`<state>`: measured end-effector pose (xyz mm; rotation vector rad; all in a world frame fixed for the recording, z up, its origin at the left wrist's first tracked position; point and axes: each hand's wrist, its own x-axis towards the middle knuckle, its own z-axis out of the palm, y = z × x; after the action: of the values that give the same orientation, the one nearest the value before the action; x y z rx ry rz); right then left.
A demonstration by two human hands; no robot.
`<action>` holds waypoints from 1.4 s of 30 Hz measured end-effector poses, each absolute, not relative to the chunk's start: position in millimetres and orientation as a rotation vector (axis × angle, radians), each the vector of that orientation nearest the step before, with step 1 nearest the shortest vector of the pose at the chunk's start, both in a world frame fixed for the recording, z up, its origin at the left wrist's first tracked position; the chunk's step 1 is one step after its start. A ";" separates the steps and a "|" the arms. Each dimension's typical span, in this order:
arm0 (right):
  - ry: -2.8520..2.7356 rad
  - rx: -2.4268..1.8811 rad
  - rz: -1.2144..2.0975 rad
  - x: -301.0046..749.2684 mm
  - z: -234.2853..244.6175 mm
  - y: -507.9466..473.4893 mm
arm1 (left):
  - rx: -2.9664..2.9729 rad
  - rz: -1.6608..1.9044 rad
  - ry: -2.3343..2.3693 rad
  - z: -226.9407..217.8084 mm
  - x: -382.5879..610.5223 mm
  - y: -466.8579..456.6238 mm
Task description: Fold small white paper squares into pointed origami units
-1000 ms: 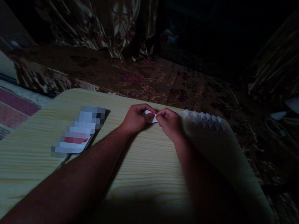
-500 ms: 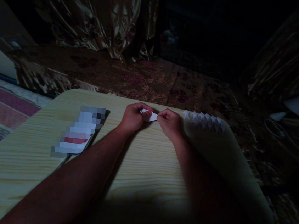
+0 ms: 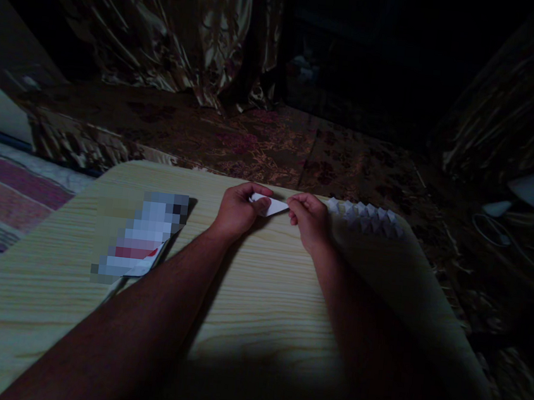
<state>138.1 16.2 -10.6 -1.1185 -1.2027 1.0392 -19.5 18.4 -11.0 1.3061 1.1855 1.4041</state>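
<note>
A small folded white paper piece [image 3: 273, 206] is held between both hands near the far edge of the pale wooden table [image 3: 256, 301]. My left hand [image 3: 240, 208] pinches its left end. The fingertips of my right hand [image 3: 310, 218] pinch its pointed right end. Just right of that hand, a row of several small folded white paper pieces [image 3: 366, 217] lies along the table's far right edge.
A blurred-out flat object with white and red [image 3: 142, 234] lies on the table to the left. Patterned dark fabric [image 3: 235, 136] covers the floor beyond. White objects and a cable [image 3: 508, 213] sit in the dark at right.
My hands have drawn slightly apart, and the white paper piece between them now shows longer and more pointed. The right hand has shifted a little right.
</note>
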 end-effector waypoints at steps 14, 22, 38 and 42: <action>-1.395 -1.121 0.962 137.3 -16.8 17.9 | 1.267 1.476 1.134 -4.5 -17.3 16.1; -1.449 -1.156 0.931 136.3 -16.3 16.2 | 1.244 1.499 1.045 -9.6 -20.1 19.1; -1.278 -1.124 0.999 137.3 -16.1 18.5 | 1.242 1.529 1.126 -13.5 -16.9 23.6; -1.300 -1.156 1.018 135.0 -10.7 15.3 | 1.282 1.502 1.115 -14.1 -17.1 22.5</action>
<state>135.0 15.3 -10.7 -1.1555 -1.3000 1.0183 -17.1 22.5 -14.1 1.2816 1.1149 1.5021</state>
